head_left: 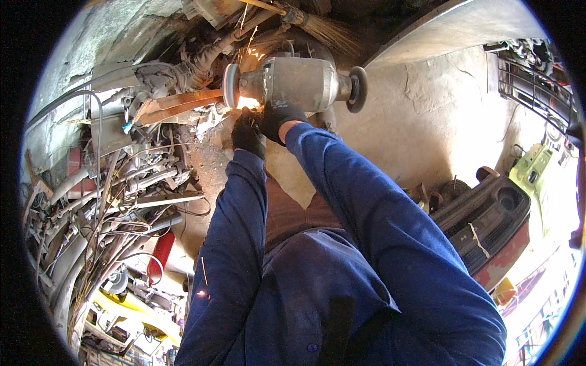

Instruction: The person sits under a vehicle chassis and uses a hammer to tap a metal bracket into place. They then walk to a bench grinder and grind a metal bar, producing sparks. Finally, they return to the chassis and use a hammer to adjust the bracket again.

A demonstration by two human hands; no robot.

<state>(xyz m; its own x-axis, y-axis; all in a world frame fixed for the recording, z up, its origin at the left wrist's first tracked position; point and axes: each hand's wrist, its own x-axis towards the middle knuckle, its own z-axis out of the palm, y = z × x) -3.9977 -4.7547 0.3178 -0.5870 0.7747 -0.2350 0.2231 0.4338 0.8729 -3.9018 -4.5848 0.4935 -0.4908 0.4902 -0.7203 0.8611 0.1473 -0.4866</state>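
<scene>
A grey bench grinder (300,80) stands in front of me, with a wheel at each end of its motor housing. Bright orange sparks (249,102) glow at the lower edge of its left wheel (230,86). My left hand (248,133), in a dark glove, is closed just below that wheel. Close beside it, my right hand (281,119), gloved too, is closed under the motor housing. Whatever the fingers grip is small and hidden by gloves and glare. The right wheel (358,89) has nothing against it.
Metal rods and scrap (143,183) pile up on the left, with hoses and cables among them. A red cylinder (160,257) lies near the pile. A straw broom (317,27) is behind the grinder. At right lie a dark car bumper (488,222) and a yellow-green panel (532,172).
</scene>
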